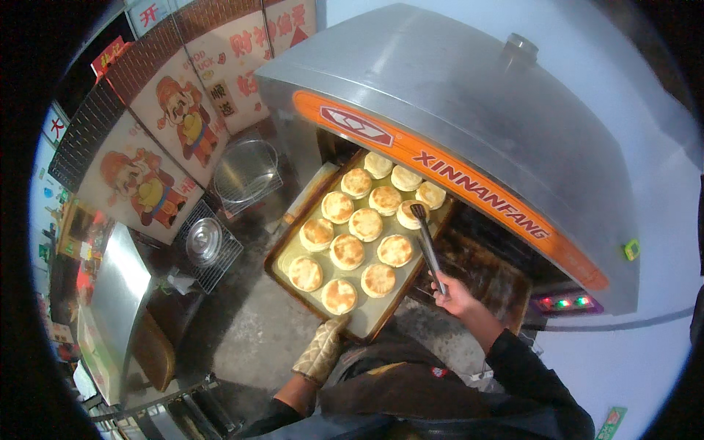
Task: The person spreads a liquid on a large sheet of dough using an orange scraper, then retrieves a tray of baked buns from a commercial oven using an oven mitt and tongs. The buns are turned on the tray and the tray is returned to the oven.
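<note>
A dark-rimmed baking tray (375, 315) extends out of the oven's mouth toward me, carrying several round, browned flatbreads (347, 252) in rows. My left hand (320, 350), inside a quilted tan oven mitt (317, 356), is closed on the tray's near edge; the mitt hides its fingers. With my right hand (453, 295) I grip a pair of dark tongs (429, 247). Their tips rest on or just over a flatbread (408, 218) by the tray's right side; contact is hard to judge. The far end of the tray sits under the oven's hood.
The large steel oven (455, 81) has an orange front band (455, 172) and lit indicators (563, 302) at its lower right. To the left are a wire rack (220, 268) with a round metal lid, a round wire basket (246, 170), and a decorated screen (158, 158). A slanted metal panel (117, 301) stands farther left.
</note>
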A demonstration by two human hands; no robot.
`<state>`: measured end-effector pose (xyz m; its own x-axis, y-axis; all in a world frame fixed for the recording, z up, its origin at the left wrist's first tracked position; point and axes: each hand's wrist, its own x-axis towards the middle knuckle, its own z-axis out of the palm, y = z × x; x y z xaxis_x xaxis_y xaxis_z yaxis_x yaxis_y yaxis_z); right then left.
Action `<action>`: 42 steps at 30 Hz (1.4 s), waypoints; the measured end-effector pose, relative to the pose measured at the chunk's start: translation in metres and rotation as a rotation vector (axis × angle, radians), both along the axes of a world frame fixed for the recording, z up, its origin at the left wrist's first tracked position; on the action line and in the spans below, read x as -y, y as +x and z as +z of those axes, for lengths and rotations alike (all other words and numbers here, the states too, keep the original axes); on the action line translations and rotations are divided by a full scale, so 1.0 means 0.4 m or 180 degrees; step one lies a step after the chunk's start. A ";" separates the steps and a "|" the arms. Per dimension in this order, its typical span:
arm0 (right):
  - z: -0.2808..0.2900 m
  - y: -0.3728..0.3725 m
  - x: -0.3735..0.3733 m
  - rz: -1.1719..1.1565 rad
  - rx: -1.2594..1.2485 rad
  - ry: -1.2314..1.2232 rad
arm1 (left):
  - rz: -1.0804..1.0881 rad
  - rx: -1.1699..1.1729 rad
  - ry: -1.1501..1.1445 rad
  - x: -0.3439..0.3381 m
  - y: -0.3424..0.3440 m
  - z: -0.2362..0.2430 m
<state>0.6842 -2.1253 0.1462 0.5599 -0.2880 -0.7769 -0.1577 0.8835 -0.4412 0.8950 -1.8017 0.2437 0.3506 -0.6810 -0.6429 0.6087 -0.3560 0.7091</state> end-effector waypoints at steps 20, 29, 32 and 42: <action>0.252 -0.116 0.000 0.2816 -0.3341 -0.6300 | 0.0019 -0.0035 0.0040 -0.004 -0.006 0.016; 0.281 0.015 0.041 0.1526 -0.0895 -0.1890 | -0.0265 0.0444 -0.0011 -0.007 -0.008 0.075; 0.224 0.061 0.075 0.0800 -0.0401 -0.0376 | -0.0524 0.0576 0.0131 0.004 0.003 0.062; 0.063 0.188 0.114 0.0511 -0.0067 0.0053 | 0.0371 -0.0552 0.0021 0.001 -0.013 -0.030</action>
<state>0.7596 -2.1707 0.1713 0.5812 -0.1831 -0.7929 -0.3064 0.8534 -0.4216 0.8897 -1.8021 0.2319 0.3104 -0.6378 -0.7049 0.7588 -0.2804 0.5879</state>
